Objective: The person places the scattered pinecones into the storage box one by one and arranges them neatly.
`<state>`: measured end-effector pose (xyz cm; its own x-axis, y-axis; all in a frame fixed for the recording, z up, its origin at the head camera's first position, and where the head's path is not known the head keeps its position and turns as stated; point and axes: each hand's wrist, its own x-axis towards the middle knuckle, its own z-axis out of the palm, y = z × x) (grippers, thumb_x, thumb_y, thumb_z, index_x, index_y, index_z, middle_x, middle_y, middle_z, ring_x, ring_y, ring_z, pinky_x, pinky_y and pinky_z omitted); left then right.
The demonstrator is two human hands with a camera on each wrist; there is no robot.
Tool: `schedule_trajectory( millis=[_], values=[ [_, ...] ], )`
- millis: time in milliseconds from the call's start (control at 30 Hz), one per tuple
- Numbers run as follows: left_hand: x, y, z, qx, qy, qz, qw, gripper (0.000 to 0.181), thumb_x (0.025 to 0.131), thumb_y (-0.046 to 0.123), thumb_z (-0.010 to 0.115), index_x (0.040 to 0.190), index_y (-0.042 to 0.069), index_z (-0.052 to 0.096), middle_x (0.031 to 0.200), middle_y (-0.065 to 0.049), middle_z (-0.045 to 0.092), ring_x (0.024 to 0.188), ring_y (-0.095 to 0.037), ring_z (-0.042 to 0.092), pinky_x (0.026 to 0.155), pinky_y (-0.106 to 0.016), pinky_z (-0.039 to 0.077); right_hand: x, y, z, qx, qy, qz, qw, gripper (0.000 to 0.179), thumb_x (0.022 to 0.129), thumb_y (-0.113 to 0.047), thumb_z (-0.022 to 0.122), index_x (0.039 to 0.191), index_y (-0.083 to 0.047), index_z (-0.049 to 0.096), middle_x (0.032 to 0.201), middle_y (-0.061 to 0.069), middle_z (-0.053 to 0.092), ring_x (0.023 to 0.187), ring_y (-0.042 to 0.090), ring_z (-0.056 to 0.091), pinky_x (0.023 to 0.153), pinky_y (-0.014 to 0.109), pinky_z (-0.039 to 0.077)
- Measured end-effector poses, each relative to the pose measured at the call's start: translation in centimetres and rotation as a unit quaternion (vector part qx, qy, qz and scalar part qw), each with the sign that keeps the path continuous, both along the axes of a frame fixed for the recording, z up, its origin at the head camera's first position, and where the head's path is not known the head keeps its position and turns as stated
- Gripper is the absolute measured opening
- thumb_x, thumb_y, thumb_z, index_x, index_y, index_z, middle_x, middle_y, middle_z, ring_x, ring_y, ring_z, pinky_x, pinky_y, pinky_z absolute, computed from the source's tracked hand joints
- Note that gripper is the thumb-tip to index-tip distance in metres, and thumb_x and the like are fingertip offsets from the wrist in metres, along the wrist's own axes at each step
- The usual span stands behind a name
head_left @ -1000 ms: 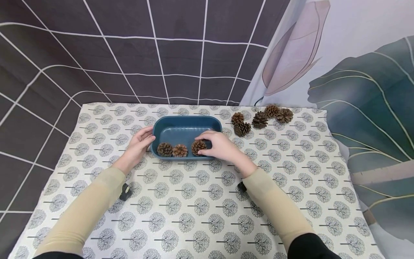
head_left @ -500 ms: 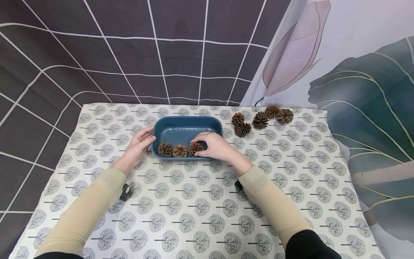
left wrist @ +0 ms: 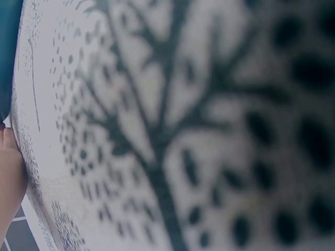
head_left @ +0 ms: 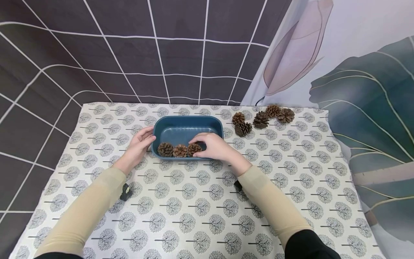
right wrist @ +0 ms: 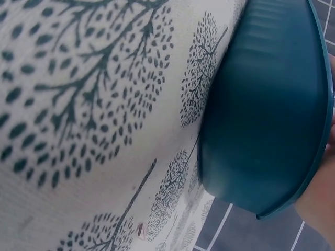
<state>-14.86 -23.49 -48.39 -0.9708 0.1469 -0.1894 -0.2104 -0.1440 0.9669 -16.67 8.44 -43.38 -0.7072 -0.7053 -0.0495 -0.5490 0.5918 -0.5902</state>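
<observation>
A dark blue rectangular basin (head_left: 174, 159) stands on the table in the head view. Along its near wall lie three pine cones in a row: a left one (head_left: 165, 149), a reddish middle one (head_left: 179, 150) and a right one (head_left: 193, 148). My right hand (head_left: 213, 145) reaches over the near rim and holds the right cone between thumb and fingers. At the basin's left end, my left hand (head_left: 138, 145) rests against the outside with fingers fairly straight. The right wrist view shows the basin's outer wall (right wrist: 261, 104), which hides the cones.
Beyond the basin's right end, several pine cones (head_left: 261, 119) lie in a loose cluster near the table's back edge. The tablecloth (head_left: 174, 226) has a tree print. A dark curtain with white grid lines (head_left: 181, 57) hangs behind the table.
My right hand has moved left inside the basin, bringing its pine cone up beside the middle one. The left hand and the basin have stayed in place.
</observation>
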Motion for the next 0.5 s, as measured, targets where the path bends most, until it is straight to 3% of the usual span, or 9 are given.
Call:
schedule_trajectory(
  millis=[500],
  values=[
    [0.0,-0.01,0.04,-0.001,-0.006,0.002,1.0,0.04,0.105,-0.002,0.052,0.139,0.019,0.057,0.128,0.02,0.059,0.124,0.001,0.056,0.116,-0.012,0.046,-0.05,0.22,-0.02,-0.015,-0.009,-0.004,0.9998,0.051,0.091,-0.03,0.084,0.136,-0.01,0.071,0.139,0.009,0.071,0.134,0.029,0.064,0.124,0.049,0.046]
  ],
)
